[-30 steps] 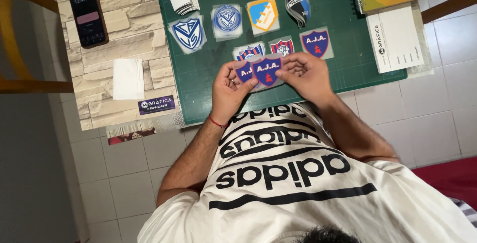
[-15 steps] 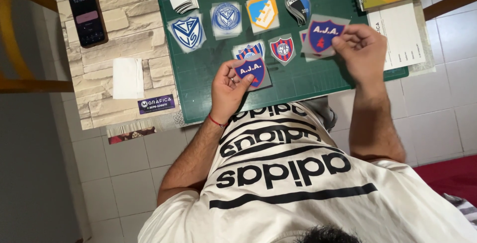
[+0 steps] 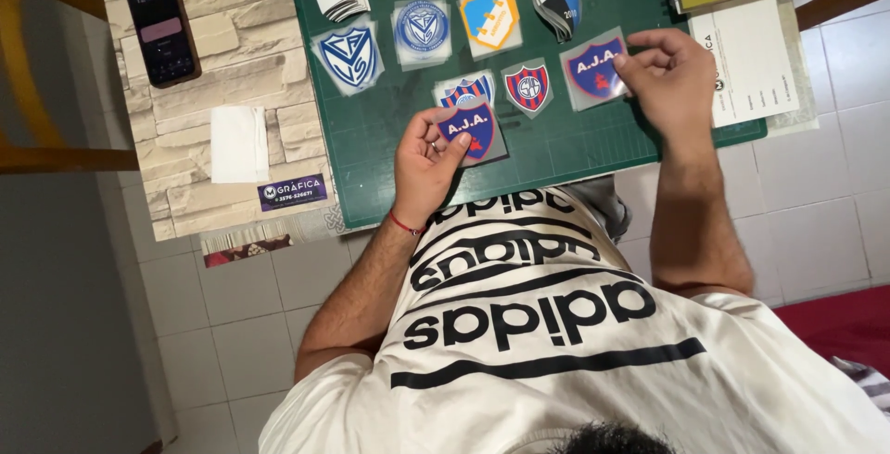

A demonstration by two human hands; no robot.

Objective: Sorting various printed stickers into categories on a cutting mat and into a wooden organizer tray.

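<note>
Left hand (image 3: 426, 162), lower centre of frame, pinches a shield-shaped blue-and-red crest sticker (image 3: 466, 129) between thumb and fingers, lifted just off the green cutting mat (image 3: 371, 139). Right hand (image 3: 669, 74), at right, fingers curled, grips the edge of a matching crest sticker (image 3: 593, 67) lying on the mat at the end of the lower row. Judged progress: two rows of assorted crests (image 3: 422, 25) already laid out; one placed or nearly so, one not yet set down. Phone (image 3: 160, 25) sits upper left on the stone-pattern board (image 3: 241, 64).
</note>
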